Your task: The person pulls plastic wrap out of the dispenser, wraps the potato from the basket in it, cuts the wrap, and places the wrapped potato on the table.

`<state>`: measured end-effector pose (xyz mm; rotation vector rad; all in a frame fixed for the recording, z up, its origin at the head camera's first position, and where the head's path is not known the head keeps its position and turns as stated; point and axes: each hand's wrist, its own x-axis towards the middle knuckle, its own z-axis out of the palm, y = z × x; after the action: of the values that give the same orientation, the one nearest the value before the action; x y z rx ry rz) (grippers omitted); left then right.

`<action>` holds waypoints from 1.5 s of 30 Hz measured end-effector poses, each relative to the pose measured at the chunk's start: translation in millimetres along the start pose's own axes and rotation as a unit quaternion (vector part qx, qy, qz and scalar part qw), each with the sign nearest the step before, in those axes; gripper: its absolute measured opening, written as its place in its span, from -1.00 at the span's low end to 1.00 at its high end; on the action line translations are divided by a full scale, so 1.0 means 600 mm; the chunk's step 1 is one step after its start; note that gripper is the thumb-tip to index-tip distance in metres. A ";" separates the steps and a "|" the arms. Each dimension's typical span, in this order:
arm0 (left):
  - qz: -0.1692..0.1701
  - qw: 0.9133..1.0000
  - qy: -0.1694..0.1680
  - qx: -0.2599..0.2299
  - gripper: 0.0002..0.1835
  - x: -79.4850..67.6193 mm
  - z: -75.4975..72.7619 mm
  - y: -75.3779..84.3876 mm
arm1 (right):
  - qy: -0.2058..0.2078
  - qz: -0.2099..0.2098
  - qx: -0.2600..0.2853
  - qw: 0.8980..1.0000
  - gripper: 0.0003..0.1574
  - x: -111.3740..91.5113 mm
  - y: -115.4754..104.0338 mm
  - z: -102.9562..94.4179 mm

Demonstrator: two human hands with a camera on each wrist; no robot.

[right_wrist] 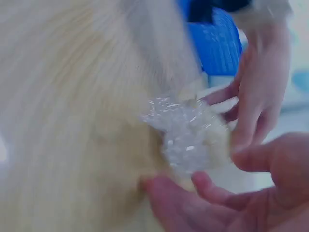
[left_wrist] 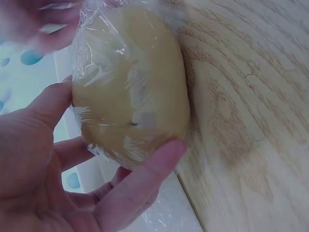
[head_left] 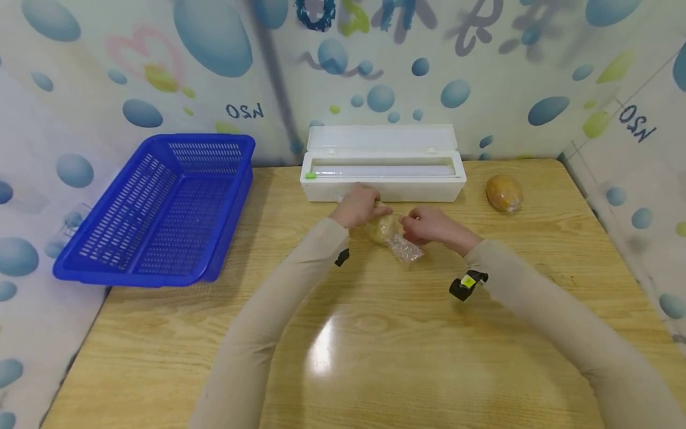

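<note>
A yellowish potato (left_wrist: 135, 87) covered in clear plastic wrap sits on the table just in front of the white box. My left hand (head_left: 358, 205) grips it, thumb and fingers spread around its end in the left wrist view. A crumpled tail of plastic wrap (head_left: 406, 249) sticks out from the potato toward me. Close beside that tail is my right hand (head_left: 429, 226), its fingers bent loosely. In the right wrist view the fingertips (right_wrist: 200, 179) lie right at the wrap's edge, with the thumb apart from them.
Behind the hands stands a white plastic-wrap box (head_left: 386, 190), its lid raised and a roll inside. Another wrapped, darker yellow potato-like item (head_left: 504, 192) lies to the right. A blue perforated basket (head_left: 155, 279) stands at the left. Patterned walls enclose the wooden table (head_left: 375, 357).
</note>
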<state>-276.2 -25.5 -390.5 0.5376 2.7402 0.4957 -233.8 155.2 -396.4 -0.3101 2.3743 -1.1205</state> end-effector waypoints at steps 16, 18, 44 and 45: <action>-0.004 1.000 -0.005 0.009 -0.51 0.000 -0.004 0.005 | 0.116 -0.104 -0.254 0.955 -0.84 -0.010 -0.010 0.060; -0.002 1.000 -0.006 0.008 -0.52 0.000 -0.002 0.004 | 0.145 -0.126 -0.359 0.913 -0.90 -0.014 -0.015 0.071; 0.012 1.000 -0.004 0.005 -0.52 -0.004 -0.008 0.004 | 0.107 -0.378 -0.675 0.625 -0.58 -0.012 -0.042 0.075; 0.011 1.000 -0.003 0.001 -0.53 -0.004 -0.008 0.003 | 0.109 -0.384 -0.684 0.611 -0.52 -0.011 -0.044 0.076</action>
<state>-275.2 -26.1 -385.2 0.5688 2.7316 0.4954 -204.5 111.2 -398.4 -1.8764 2.8352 0.8453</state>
